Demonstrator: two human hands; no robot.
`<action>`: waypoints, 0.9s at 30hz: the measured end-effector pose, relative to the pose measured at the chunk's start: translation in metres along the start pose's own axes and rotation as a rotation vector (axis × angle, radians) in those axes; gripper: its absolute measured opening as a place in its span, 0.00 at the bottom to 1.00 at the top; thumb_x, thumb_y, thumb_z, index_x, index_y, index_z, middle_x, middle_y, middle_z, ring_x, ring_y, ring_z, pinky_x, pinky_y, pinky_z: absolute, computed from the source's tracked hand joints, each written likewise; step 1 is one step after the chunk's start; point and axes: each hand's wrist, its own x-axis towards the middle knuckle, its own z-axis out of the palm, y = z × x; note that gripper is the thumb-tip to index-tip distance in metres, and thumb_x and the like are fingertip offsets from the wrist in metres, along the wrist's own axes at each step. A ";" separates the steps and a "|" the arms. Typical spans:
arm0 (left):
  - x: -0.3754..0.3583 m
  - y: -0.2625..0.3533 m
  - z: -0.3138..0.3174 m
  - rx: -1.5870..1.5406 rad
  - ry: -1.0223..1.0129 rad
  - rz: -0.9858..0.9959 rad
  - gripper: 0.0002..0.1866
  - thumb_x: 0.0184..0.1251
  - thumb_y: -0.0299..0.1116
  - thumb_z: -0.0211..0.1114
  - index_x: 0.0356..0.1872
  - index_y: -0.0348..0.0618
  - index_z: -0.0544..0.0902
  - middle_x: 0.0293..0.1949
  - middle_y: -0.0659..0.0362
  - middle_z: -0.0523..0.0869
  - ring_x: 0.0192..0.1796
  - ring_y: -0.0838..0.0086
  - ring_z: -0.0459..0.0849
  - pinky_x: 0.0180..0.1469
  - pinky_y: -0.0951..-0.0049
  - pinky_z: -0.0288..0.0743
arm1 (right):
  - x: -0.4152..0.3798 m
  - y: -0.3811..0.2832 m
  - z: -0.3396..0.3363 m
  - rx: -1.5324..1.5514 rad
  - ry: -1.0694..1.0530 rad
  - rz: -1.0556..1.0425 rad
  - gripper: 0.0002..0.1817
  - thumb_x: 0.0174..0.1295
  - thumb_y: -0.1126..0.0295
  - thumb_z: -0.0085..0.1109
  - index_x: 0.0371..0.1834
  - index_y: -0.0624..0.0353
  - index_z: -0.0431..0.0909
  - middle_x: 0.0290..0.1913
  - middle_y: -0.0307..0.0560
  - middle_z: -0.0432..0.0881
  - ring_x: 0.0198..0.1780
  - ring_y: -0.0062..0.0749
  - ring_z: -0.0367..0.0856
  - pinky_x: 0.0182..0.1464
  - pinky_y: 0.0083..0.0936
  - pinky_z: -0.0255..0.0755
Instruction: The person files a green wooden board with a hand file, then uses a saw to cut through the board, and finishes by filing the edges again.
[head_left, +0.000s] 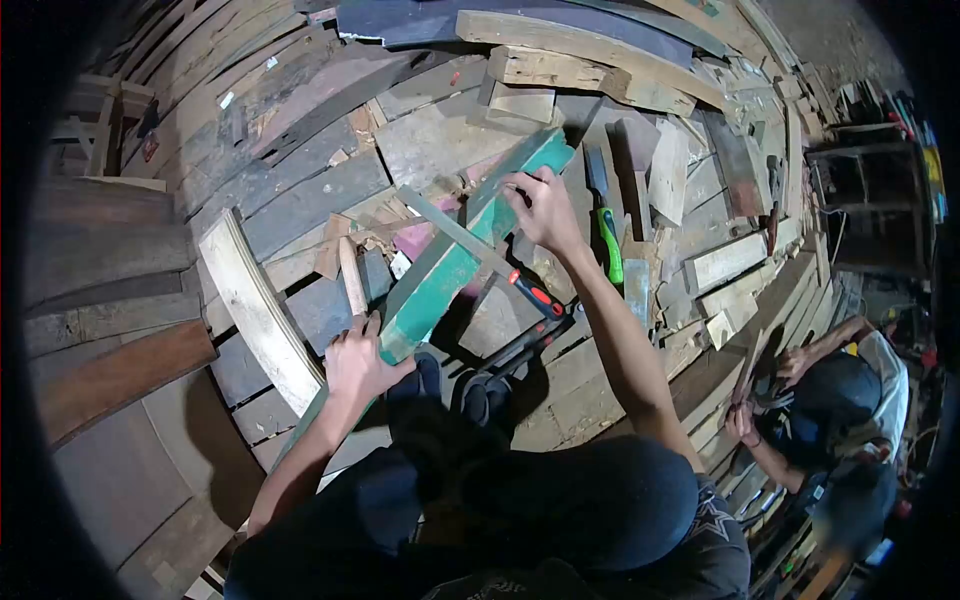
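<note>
A green-painted wooden beam [440, 285] lies diagonally in front of my legs. Around its lower end my left hand [360, 365] is closed, beside the tip of a wooden handle [352, 275]. Higher up, my right hand [545, 212] has curled fingers at the beam's upper part; what sits between the fingertips is too small to tell. A flat metal file [455, 232] with a red and black handle [537, 296] rests across the beam, below my right hand. Right of that hand lies a chisel with a bright green handle [609, 245].
A pale curved board [255, 305] lies at the left. Long timbers [590, 52] are stacked at the top, with wood blocks [725, 262] to the right. Another person [840, 400] sits at the lower right with hands on a piece of wood. Dark-handled tools [525, 345] lie near my feet.
</note>
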 end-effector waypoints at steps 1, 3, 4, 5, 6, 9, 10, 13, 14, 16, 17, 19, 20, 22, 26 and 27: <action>0.000 0.000 0.000 -0.009 -0.001 0.000 0.45 0.41 0.57 0.83 0.59 0.34 0.86 0.49 0.47 0.89 0.39 0.48 0.93 0.42 0.54 0.88 | 0.002 0.000 0.000 0.012 0.002 -0.006 0.12 0.69 0.64 0.66 0.53 0.49 0.89 0.46 0.62 0.80 0.47 0.62 0.79 0.54 0.52 0.77; 0.000 0.000 0.000 -0.009 0.006 0.002 0.45 0.42 0.57 0.82 0.59 0.34 0.86 0.50 0.47 0.89 0.40 0.48 0.93 0.43 0.54 0.88 | 0.005 -0.001 0.001 0.005 0.006 0.001 0.10 0.67 0.64 0.67 0.48 0.49 0.90 0.43 0.63 0.80 0.47 0.63 0.79 0.52 0.52 0.77; 0.000 0.000 0.001 -0.010 0.009 0.004 0.45 0.42 0.57 0.82 0.59 0.34 0.86 0.50 0.47 0.89 0.41 0.48 0.93 0.44 0.54 0.88 | 0.007 -0.001 0.000 -0.004 0.000 0.003 0.10 0.66 0.64 0.68 0.47 0.49 0.90 0.43 0.63 0.81 0.47 0.63 0.80 0.52 0.52 0.77; 0.000 0.000 0.000 -0.004 0.000 0.003 0.45 0.43 0.57 0.82 0.60 0.34 0.85 0.50 0.47 0.89 0.41 0.48 0.93 0.44 0.54 0.88 | 0.009 -0.001 -0.001 -0.013 -0.006 0.003 0.09 0.65 0.64 0.68 0.47 0.50 0.90 0.43 0.63 0.81 0.47 0.63 0.80 0.51 0.51 0.77; 0.000 0.001 -0.001 0.003 -0.006 0.002 0.45 0.43 0.56 0.82 0.60 0.34 0.85 0.51 0.47 0.89 0.42 0.48 0.93 0.45 0.54 0.88 | 0.011 -0.002 0.002 -0.014 0.025 0.011 0.08 0.62 0.66 0.70 0.43 0.50 0.90 0.40 0.63 0.82 0.47 0.61 0.80 0.51 0.51 0.77; 0.001 0.001 -0.001 0.022 -0.015 0.006 0.45 0.44 0.57 0.81 0.61 0.34 0.84 0.51 0.46 0.88 0.42 0.48 0.93 0.46 0.53 0.88 | 0.017 0.002 0.003 0.035 0.008 -0.008 0.07 0.59 0.68 0.72 0.40 0.52 0.90 0.38 0.60 0.83 0.46 0.58 0.80 0.50 0.52 0.76; 0.001 0.001 -0.001 0.028 -0.001 0.018 0.45 0.44 0.56 0.81 0.62 0.34 0.84 0.50 0.46 0.88 0.41 0.48 0.93 0.45 0.53 0.88 | 0.019 0.003 0.003 0.100 0.006 -0.006 0.05 0.59 0.69 0.72 0.37 0.54 0.90 0.37 0.57 0.84 0.46 0.55 0.81 0.51 0.49 0.73; 0.000 -0.005 0.001 0.015 0.012 0.037 0.47 0.43 0.59 0.81 0.62 0.35 0.85 0.49 0.46 0.89 0.41 0.48 0.93 0.44 0.52 0.89 | 0.020 0.002 0.005 -0.009 0.071 -0.090 0.03 0.60 0.71 0.70 0.36 0.54 0.89 0.38 0.55 0.84 0.46 0.53 0.81 0.52 0.45 0.69; 0.000 -0.006 0.002 0.006 0.003 0.030 0.47 0.42 0.59 0.81 0.62 0.35 0.85 0.50 0.45 0.89 0.41 0.48 0.93 0.45 0.53 0.89 | 0.018 0.001 0.007 -0.036 0.061 -0.085 0.02 0.61 0.72 0.69 0.36 0.55 0.87 0.39 0.55 0.84 0.46 0.52 0.80 0.54 0.43 0.66; 0.002 -0.007 0.000 0.000 -0.003 0.016 0.48 0.41 0.61 0.82 0.62 0.35 0.86 0.51 0.44 0.89 0.42 0.48 0.94 0.46 0.53 0.89 | 0.019 0.002 0.011 -0.038 0.105 -0.099 0.03 0.62 0.72 0.68 0.37 0.56 0.85 0.40 0.55 0.84 0.46 0.52 0.80 0.54 0.43 0.66; 0.003 -0.009 -0.002 -0.020 -0.015 0.010 0.48 0.41 0.60 0.82 0.62 0.35 0.86 0.52 0.43 0.89 0.42 0.49 0.94 0.47 0.54 0.89 | 0.018 0.004 0.012 -0.039 0.126 -0.105 0.03 0.63 0.73 0.67 0.38 0.57 0.84 0.40 0.55 0.84 0.47 0.53 0.80 0.54 0.43 0.66; 0.007 -0.011 -0.007 -0.060 -0.043 0.007 0.47 0.42 0.60 0.82 0.61 0.34 0.86 0.52 0.42 0.90 0.43 0.49 0.94 0.48 0.54 0.89 | 0.019 0.006 0.006 -0.016 0.126 -0.099 0.04 0.67 0.72 0.65 0.39 0.60 0.81 0.40 0.56 0.84 0.45 0.56 0.78 0.51 0.45 0.67; 0.008 -0.010 -0.011 -0.076 -0.068 -0.013 0.45 0.42 0.58 0.82 0.60 0.35 0.86 0.54 0.41 0.90 0.44 0.48 0.93 0.49 0.53 0.88 | 0.015 0.009 -0.001 0.006 0.121 -0.052 0.04 0.68 0.72 0.64 0.38 0.60 0.81 0.40 0.56 0.83 0.45 0.57 0.78 0.51 0.45 0.67; 0.010 -0.012 -0.010 -0.095 -0.065 -0.012 0.44 0.43 0.57 0.82 0.60 0.36 0.87 0.54 0.41 0.90 0.45 0.47 0.93 0.49 0.52 0.88 | 0.006 -0.005 -0.022 0.033 0.135 0.007 0.05 0.69 0.72 0.64 0.39 0.61 0.80 0.38 0.57 0.81 0.43 0.59 0.76 0.47 0.47 0.68; 0.011 -0.014 -0.012 -0.124 -0.049 0.000 0.42 0.43 0.56 0.82 0.59 0.36 0.87 0.54 0.41 0.90 0.45 0.46 0.93 0.50 0.51 0.88 | -0.030 -0.013 -0.036 -0.101 -0.006 -0.030 0.12 0.66 0.65 0.69 0.45 0.60 0.79 0.41 0.56 0.80 0.45 0.58 0.76 0.50 0.47 0.69; 0.011 -0.015 -0.012 -0.131 -0.049 -0.006 0.43 0.43 0.56 0.82 0.59 0.36 0.87 0.54 0.41 0.90 0.45 0.46 0.93 0.50 0.51 0.88 | -0.041 -0.021 -0.038 -0.128 -0.066 -0.052 0.14 0.65 0.64 0.70 0.46 0.59 0.79 0.43 0.57 0.80 0.46 0.57 0.75 0.51 0.47 0.69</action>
